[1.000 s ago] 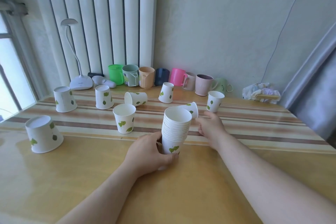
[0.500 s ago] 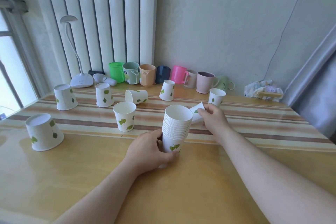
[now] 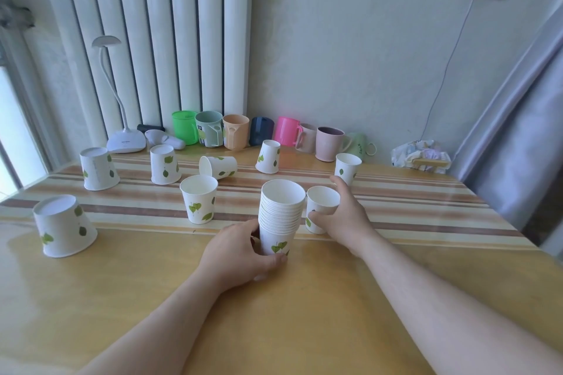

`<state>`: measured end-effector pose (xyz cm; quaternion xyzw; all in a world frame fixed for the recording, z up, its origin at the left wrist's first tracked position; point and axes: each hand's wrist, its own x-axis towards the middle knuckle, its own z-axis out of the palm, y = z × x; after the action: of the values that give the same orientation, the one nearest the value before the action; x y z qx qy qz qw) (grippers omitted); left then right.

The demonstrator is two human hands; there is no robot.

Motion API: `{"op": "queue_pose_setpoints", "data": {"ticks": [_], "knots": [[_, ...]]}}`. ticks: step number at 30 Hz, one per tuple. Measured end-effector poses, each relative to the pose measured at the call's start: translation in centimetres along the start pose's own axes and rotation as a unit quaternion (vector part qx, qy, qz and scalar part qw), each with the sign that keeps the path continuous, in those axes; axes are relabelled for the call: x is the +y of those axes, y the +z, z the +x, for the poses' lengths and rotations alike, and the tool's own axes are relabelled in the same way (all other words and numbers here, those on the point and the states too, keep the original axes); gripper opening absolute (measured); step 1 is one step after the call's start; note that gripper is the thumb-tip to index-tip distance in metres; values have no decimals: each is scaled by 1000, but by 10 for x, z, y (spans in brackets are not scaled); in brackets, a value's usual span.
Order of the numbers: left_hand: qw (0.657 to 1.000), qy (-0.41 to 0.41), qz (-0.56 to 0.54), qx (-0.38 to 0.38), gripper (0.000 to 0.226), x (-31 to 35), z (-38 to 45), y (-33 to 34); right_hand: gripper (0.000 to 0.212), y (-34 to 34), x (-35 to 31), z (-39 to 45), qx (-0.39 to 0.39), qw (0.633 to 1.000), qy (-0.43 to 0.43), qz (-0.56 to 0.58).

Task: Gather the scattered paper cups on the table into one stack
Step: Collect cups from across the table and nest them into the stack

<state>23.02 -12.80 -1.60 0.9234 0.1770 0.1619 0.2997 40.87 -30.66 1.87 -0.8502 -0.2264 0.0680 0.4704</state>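
Note:
A stack of white leaf-print paper cups (image 3: 280, 216) stands upright mid-table, and my left hand (image 3: 240, 253) grips its base. Right beside it, my right hand (image 3: 344, 216) holds a single paper cup (image 3: 321, 201) upright, mouth up. Loose cups lie around: an upright one (image 3: 199, 202) left of the stack, one on its side (image 3: 217, 166), upside-down ones at the near left (image 3: 62, 225), far left (image 3: 97, 167), back left (image 3: 164, 164) and back middle (image 3: 268, 157), and an upright one (image 3: 347, 167) behind my right hand.
A row of coloured plastic mugs (image 3: 234, 131) lines the wall. A white desk lamp (image 3: 125, 140) stands at the back left, a crumpled packet (image 3: 420, 154) at the back right. The wooden table (image 3: 304, 313) has a striped cloth; a curtain (image 3: 518, 131) hangs at right.
My right hand picked up the cup that lay on its side behind the stack, turned it upright and brought it beside the stack. My left hand stayed on the stack.

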Motion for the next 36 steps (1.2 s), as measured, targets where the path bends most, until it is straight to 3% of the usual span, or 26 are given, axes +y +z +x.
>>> {"op": "queue_pose_setpoints", "data": {"ticks": [3,5,7,9,13,16,18,22,24,27,31,34,36], "knots": [[1000,0,-3,0,40,1,-1,0,100,3,-5,2,61,988,34,139],[1000,1,-1,0,41,1,-1,-1,69,0,-25,4,90,941,46,324],[1000,2,-2,-1,41,1,0,-1,30,-4,-53,2,62,890,25,451],[1000,4,-3,1,42,0,0,0,32,-8,-78,-7,35,878,-33,477],[1000,12,-6,9,42,0,-2,0,67,-3,-100,-27,-22,917,-119,379],[1000,17,-11,12,43,2,-2,-1,68,8,-91,-35,-58,954,-156,250],[1000,18,-14,12,43,2,-3,-1,72,10,-85,-41,-87,958,-158,223],[1000,19,-15,9,43,0,-4,-1,108,6,-66,-42,-124,962,-147,193],[1000,18,-18,5,42,-3,-1,0,106,2,-52,-39,-134,962,-122,205],[1000,3,-24,-15,43,-4,4,0,81,-6,-29,-25,-87,966,-59,235],[994,-44,-67,-71,52,0,19,-6,43,-19,10,19,60,982,19,178],[987,-74,-91,-108,59,4,30,-7,54,-28,32,63,130,983,51,115],[995,-63,-46,-66,62,5,29,-1,82,-31,44,93,159,981,81,75]]}}
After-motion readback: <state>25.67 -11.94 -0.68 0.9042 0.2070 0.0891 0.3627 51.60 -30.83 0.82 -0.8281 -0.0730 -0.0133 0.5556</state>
